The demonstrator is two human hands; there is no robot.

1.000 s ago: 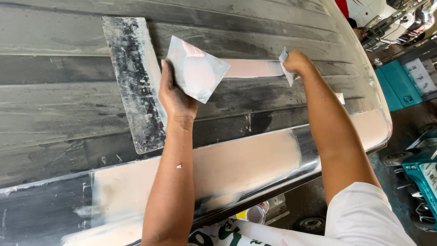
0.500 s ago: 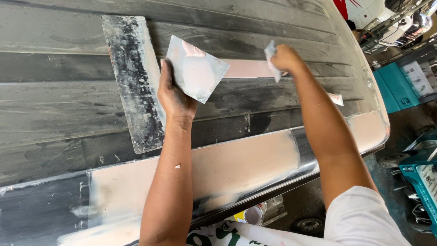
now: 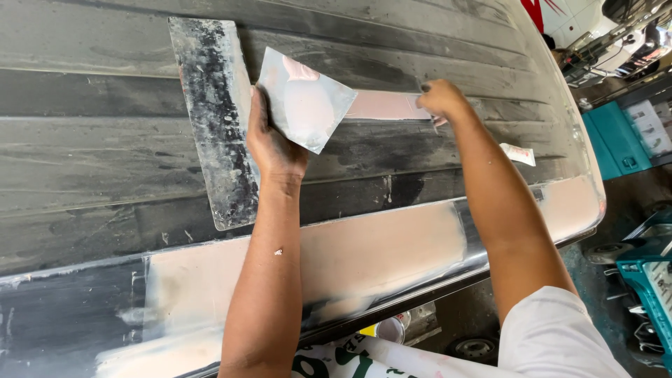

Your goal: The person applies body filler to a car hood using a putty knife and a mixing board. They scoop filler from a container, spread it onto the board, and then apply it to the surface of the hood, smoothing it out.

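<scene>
My left hand grips a flat square board smeared with pale pink filler and holds it up over the ribbed grey vehicle roof. My right hand is closed on a small spreader, mostly hidden under the fingers, pressed onto a strip of pink filler in a roof groove. A long metal plate, dirty with dried filler, lies flat on the roof just left of my left hand.
A wide band of pink filler covers the roof's near edge. A small white scrap lies to the right. Teal equipment and tools stand on the floor at right. A can sits below the roof edge.
My right hand has drawn the spreader leftward along the pink strip, towards my left hand. The left hand and its board have stayed in place.
</scene>
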